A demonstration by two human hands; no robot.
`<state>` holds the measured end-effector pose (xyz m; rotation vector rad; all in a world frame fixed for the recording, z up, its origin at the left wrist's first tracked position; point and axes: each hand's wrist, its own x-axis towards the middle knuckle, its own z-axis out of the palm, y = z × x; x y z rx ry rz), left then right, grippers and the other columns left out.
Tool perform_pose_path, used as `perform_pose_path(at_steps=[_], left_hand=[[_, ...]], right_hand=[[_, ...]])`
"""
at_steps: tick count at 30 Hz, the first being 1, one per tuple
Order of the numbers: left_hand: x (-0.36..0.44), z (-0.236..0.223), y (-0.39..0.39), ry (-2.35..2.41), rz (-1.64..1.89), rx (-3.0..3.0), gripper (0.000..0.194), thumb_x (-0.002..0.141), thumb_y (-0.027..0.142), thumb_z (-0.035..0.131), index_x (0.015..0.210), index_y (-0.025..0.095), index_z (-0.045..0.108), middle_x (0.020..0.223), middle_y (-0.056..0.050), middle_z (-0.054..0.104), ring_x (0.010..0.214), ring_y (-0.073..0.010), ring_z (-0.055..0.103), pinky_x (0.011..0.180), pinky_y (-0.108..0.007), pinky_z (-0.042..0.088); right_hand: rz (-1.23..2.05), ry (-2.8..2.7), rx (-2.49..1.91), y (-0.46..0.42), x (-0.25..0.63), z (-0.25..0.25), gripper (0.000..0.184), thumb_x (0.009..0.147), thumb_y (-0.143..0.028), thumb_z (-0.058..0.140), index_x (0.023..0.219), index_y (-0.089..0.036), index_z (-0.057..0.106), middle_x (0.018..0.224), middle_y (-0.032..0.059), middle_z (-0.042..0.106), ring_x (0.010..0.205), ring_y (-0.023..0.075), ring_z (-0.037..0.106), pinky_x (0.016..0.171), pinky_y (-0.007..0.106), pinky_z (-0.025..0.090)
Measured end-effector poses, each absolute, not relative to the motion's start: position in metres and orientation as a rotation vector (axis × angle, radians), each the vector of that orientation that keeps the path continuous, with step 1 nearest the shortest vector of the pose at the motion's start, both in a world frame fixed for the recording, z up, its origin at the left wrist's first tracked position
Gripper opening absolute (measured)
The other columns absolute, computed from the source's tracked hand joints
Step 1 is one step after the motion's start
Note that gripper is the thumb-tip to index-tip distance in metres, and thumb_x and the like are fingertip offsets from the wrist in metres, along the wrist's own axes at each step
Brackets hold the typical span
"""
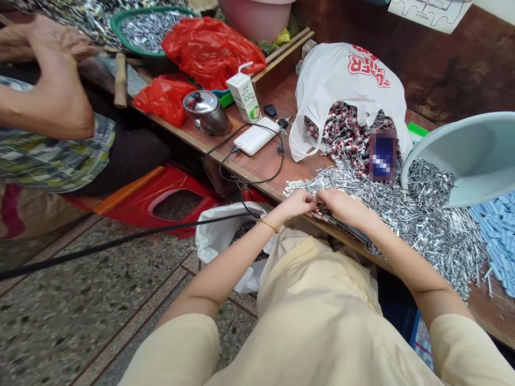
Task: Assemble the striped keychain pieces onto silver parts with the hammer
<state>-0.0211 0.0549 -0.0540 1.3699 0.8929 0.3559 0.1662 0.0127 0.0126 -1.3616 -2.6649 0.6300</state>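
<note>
At the table's front edge, my left hand (pixel 298 203) and my right hand (pixel 340 205) meet with fingertips pinched together. Whatever small piece they hold is too small and covered to make out. Some red-and-silver pieces (pixel 319 215) lie just under my fingers. Behind and to the right of my hands spreads a heap of small silver metal parts (pixel 426 236). A white plastic bag (pixel 350 69) lies open towards me, with many small red-and-silver metal pieces (pixel 341 126) inside it.
A tipped pale basin (pixel 486 161) and light blue pieces (pixel 497 236) are at right. Left along the table are a white power bank (pixel 257 138) with a cable, keys (pixel 282 124), a drink carton (pixel 243 96) and a metal cup (pixel 209 113). A co-worker's arm (pixel 60 91) is at far left.
</note>
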Motion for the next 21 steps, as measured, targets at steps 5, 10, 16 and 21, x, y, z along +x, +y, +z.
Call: perform_pose_path(at_steps=[5,10,16,21], left_hand=[[-0.020,-0.052,0.056,0.889,0.341,1.368,0.016,0.066,0.020,0.061,0.052,0.016,0.053,0.049,0.005,0.052,0.052,-0.0103,0.057,0.056,-0.021,0.053],[-0.020,-0.053,0.057,0.878,0.318,1.354,0.014,0.065,0.021,0.060,0.053,0.016,0.055,0.049,0.005,0.053,0.050,-0.0101,0.056,0.058,-0.022,0.054],[-0.023,-0.051,0.058,0.855,0.318,1.368,0.012,0.065,0.025,0.070,0.065,0.013,0.069,0.059,0.001,0.067,0.055,-0.0123,0.062,0.059,-0.022,0.053],[-0.022,-0.059,0.056,0.926,0.395,1.484,0.013,0.065,0.025,0.070,0.067,0.013,0.073,0.060,0.000,0.069,0.055,-0.0131,0.063,0.056,-0.022,0.050]], right_hand=[[0.741,-2.562,-1.386,0.015,0.169,0.005,0.030,0.078,0.002,0.047,0.098,-0.021,0.048,0.093,0.0050,0.063,0.086,0.0197,0.054,0.072,0.027,0.035],[0.862,-2.526,-1.460,0.023,0.170,0.003,0.031,0.079,-0.002,0.049,0.103,-0.021,0.047,0.089,0.0033,0.066,0.080,0.0183,0.056,0.069,0.026,0.037],[0.895,-2.623,-1.567,0.041,0.160,0.008,0.028,0.081,-0.004,0.054,0.105,-0.018,0.050,0.082,0.0037,0.067,0.071,0.0180,0.055,0.063,0.026,0.034],[0.431,-2.556,-1.598,0.017,0.179,0.012,0.023,0.085,-0.016,0.067,0.102,-0.019,0.052,0.098,0.0101,0.066,0.090,0.0253,0.058,0.073,0.031,0.040]])
